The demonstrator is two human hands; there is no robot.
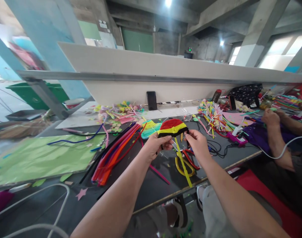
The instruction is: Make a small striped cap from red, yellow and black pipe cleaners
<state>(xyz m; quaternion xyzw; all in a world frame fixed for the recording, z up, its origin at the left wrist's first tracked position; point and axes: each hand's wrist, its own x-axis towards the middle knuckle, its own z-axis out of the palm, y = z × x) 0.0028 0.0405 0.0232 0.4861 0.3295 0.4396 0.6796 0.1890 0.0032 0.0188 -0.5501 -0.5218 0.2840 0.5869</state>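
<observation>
My left hand [157,142] and my right hand [196,141] are raised over the dark table [151,185], each pinching one lower corner of a small dome-shaped piece [173,127] made of red, yellow and black pipe cleaners. A yellow pipe cleaner [183,162] hangs down from between my hands toward loops of yellow and red pipe cleaner [187,165] lying on the table. Both hands have their fingers closed on the piece.
A bundle of long red, orange and purple pipe cleaners [113,153] lies left of my hands, beside a green sheet [39,157]. A phone [151,100] leans on the white partition. More coloured pipe cleaners [214,115] lie at right, where another person's arm [274,132] rests.
</observation>
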